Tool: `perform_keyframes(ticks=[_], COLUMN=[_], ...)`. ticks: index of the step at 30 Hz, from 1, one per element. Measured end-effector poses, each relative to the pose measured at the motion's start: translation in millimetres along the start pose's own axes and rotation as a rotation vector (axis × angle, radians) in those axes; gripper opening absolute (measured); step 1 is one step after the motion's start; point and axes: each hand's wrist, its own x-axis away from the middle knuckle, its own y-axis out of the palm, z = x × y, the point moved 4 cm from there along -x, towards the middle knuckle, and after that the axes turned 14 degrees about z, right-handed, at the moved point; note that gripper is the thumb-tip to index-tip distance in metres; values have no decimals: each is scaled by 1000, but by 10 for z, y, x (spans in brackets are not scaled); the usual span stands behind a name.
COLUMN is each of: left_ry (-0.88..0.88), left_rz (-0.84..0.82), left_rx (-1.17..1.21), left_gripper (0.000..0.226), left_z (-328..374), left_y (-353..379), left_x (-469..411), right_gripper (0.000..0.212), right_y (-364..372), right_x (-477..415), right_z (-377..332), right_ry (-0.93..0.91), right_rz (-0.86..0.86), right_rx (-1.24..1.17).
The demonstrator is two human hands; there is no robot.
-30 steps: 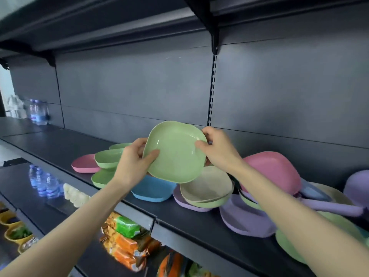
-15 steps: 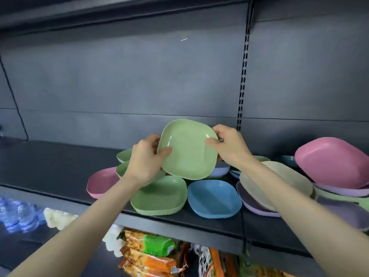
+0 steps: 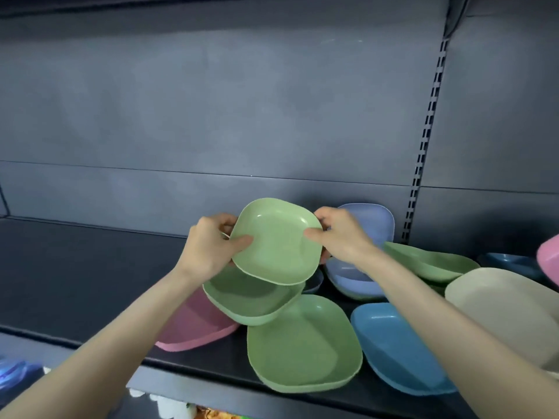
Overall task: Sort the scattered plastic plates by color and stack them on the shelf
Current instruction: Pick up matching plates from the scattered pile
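- At the centre of the frame, a held green plate (image 3: 278, 240) is tilted with its hollow side towards the camera, raised over the other plates on the shelf (image 3: 75, 282).
- The left hand (image 3: 208, 249) pinches the plate's left rim, thumb on the inner face and fingers curled behind.
- The right hand (image 3: 341, 237) pinches the right rim the same way, thumb in front and fingers behind.
- Just below it lies a second green plate (image 3: 251, 300), hollow side up. The held plate's lower edge overlaps it in the view, and whether the two touch cannot be told.
- Lower centre, a third green plate (image 3: 302, 343) sits at the shelf's front edge, partly under the second one.
- Lower left of the group, a pink plate (image 3: 193, 325) lies under the second green plate and behind the left forearm.
- Lower right, a blue plate (image 3: 399, 349) lies just beside the third green plate, crossed by the right forearm.
- Behind the right hand, a purple plate (image 3: 372, 219) leans upright against the grey back panel (image 3: 211, 116), with a lower purple plate (image 3: 351, 279) in front of it.
- Further right lie a tilted green plate (image 3: 429, 261) and a beige plate (image 3: 508, 306).
- At the right edge, a second pink plate (image 3: 549, 258) is cut off by the frame.
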Motion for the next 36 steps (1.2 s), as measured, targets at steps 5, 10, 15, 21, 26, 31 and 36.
perform_keyframes(ticks=[5, 10, 15, 21, 26, 31, 36], left_ry=[26, 0, -10, 17, 28, 49, 82], left_rz=[-23, -154, -327, -419, -474, -474, -501], left_rx=[-30, 25, 76, 157, 153, 162, 97], left_gripper=[12, 13, 21, 10, 14, 7, 8], left_z=[-141, -363, -497, -595, -662, -688, -730], left_y=[-105, -73, -27, -38, -22, -1, 32], left_x=[-250, -378, -385, -341, -331, -318, -300], right_gripper=[22, 9, 19, 16, 13, 13, 20], right_y=[176, 275, 267, 316, 328, 354, 365], right_x=[-99, 15, 280, 564, 663, 677, 667], right_z=[-127, -137, -146, -206, -195, -181, -150], right_ry=[-8, 104, 163, 206, 260, 278, 294], right_rz=[7, 36, 124, 240, 270, 258, 239], right_rx=[73, 45, 77, 181, 213, 229, 229])
